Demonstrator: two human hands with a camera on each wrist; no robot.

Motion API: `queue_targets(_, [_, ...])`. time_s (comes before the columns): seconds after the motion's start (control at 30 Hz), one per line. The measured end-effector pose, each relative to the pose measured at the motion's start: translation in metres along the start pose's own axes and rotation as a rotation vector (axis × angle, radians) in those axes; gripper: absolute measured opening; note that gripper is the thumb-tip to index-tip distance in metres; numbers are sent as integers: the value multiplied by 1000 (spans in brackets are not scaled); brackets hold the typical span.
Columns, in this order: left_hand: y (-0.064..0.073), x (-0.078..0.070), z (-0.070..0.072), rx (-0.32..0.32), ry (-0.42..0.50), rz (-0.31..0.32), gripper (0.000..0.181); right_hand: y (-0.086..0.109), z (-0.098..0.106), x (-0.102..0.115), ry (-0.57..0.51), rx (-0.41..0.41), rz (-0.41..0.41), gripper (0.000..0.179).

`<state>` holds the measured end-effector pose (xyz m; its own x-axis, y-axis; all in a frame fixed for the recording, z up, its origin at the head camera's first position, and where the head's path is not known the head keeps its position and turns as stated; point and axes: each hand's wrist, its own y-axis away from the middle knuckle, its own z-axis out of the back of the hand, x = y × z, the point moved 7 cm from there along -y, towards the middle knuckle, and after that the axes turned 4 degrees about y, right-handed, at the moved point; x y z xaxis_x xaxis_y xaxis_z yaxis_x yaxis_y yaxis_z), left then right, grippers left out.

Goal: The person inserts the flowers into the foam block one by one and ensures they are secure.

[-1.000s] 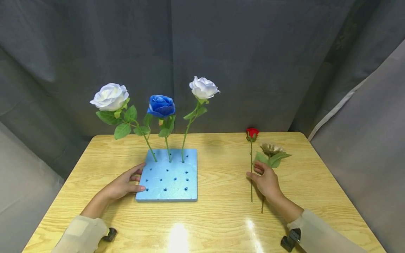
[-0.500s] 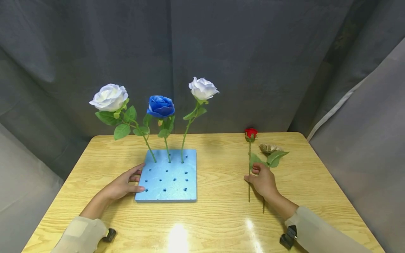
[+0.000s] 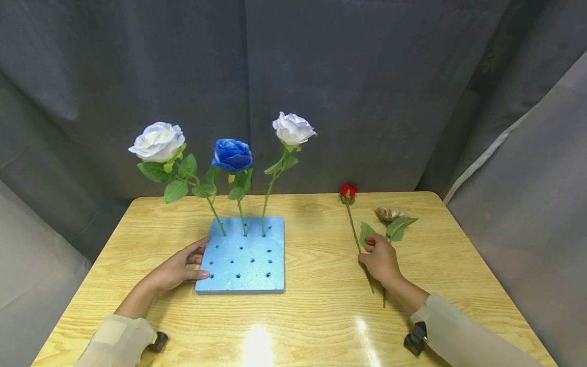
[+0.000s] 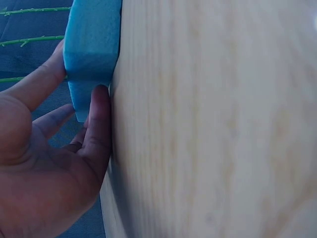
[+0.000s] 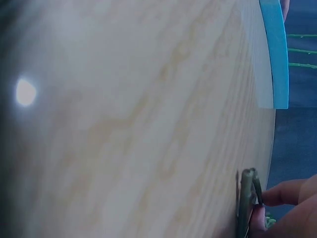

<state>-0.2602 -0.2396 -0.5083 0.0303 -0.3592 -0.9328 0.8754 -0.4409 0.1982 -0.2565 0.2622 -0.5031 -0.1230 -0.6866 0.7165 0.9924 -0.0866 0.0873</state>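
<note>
Right grip (image 3: 381, 260) pinching red rose (image 3: 352, 224) by its stem, bloom (image 3: 348, 192) beyond, left grip (image 3: 176, 267) spread against blue block (image 3: 254, 278)

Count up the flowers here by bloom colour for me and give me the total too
White flowers: 2
Blue flower: 1
Red flower: 1
Brownish flower: 1
Total: 5
</note>
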Motion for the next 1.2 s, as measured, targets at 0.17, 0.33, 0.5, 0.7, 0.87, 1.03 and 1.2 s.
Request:
queue_targets(0.17, [0,-1,0,0,4,0,98,0,0,-1,-7,4,-11,54])
queue_targets(0.33, [0,-1,0,-1,-2,-1,98,-4,3,-1,-53,15,-40,48])
queue_targets(0.5, [0,-1,0,-1,-3,0,98,-7,7,1,-87,53,-66,40])
queue_targets(0.7, [0,-1,-1,-3,-7,0,98,-9,8,4,-203,113,-87,38])
queue_targets(0.87, [0,-2,-1,-5,-10,0,98,-10,9,5,-326,156,-94,40])
queue_targets(1.03, [0,-1,-1,-4,2,2,98,-10,9,7,-394,195,-107,41])
queue_targets(1.2, [-1,0,0,-6,5,1,98,-11,7,8,-452,210,-141,41])
